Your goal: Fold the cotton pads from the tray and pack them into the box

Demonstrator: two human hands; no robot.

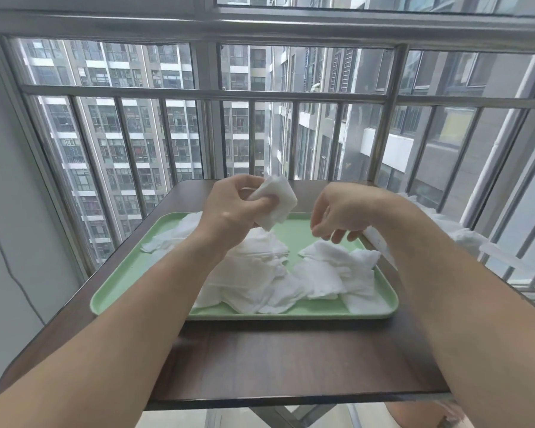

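A green tray [118, 285] lies on the dark table and carries several loose white cotton pads [260, 273] in heaps. My left hand [229, 208] is raised above the tray's far side and pinches a stack of folded cotton pads [275, 202] between thumb and fingers. My right hand [337, 214] hovers over the tray's right part, fingers loosely curled downward, holding nothing, just above a pad [325, 251]. A clear plastic box [380, 242] stands at the tray's right edge, mostly hidden behind my right forearm.
The dark brown table [291, 359] ends close in front of me and at a metal window railing [260, 97] behind. White crumpled material [457, 230] lies to the right beyond my forearm. A black cable [10, 273] runs down the left wall.
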